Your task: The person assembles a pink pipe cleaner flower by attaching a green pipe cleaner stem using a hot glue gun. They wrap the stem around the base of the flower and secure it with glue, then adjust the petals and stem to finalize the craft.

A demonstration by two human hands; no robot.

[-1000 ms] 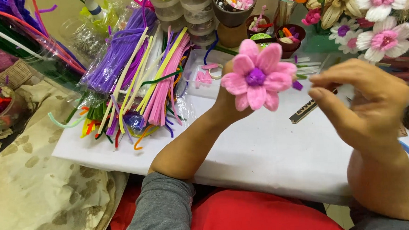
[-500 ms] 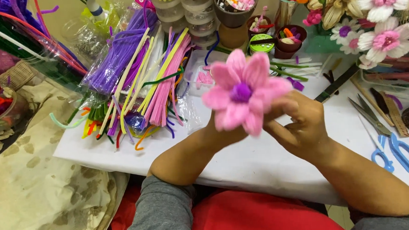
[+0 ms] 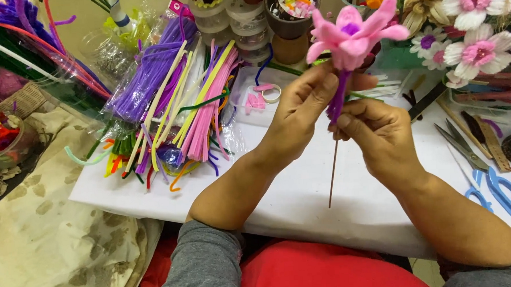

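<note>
— Holding what, exactly?

— Pink pipe-cleaner flower point(image 3: 351, 33), purple centre, raised above the white table point(image 3: 304, 199) between me and the craft clutter. Left hand point(image 3: 300, 115) closed around the base of the bloom, thumb and fingers pinched where the petals gather. Right hand point(image 3: 381, 135) closed just below it, fingers curled around the purple wrapping point(image 3: 338, 97) on the stem. Both hands shut on it, the two nearly touching.

— And the stick?

— Thin wooden stem point(image 3: 332, 174) hangs out beneath my right hand, pointing down toward the table, tip free of it as far as I can tell.

— How does it handle?

— Judging by looks: very light. Petals fuzzy, soft, wire-cored, so they bend and stay bent; squeezing them would spoil the shape. The stick looks stiff but slim, likely to snap if levered. Fuzz gives good grip, nothing slippery.

— Best place to hold?

— At the wrapped neck under the petals, where my fingers already sit. Not on the petals, not far down the bare stick.

— Nearby?

— Bundled pipe cleaners point(image 3: 167, 101) well left; blue-handled scissors point(image 3: 492, 179) right, apart from both hands.
</note>
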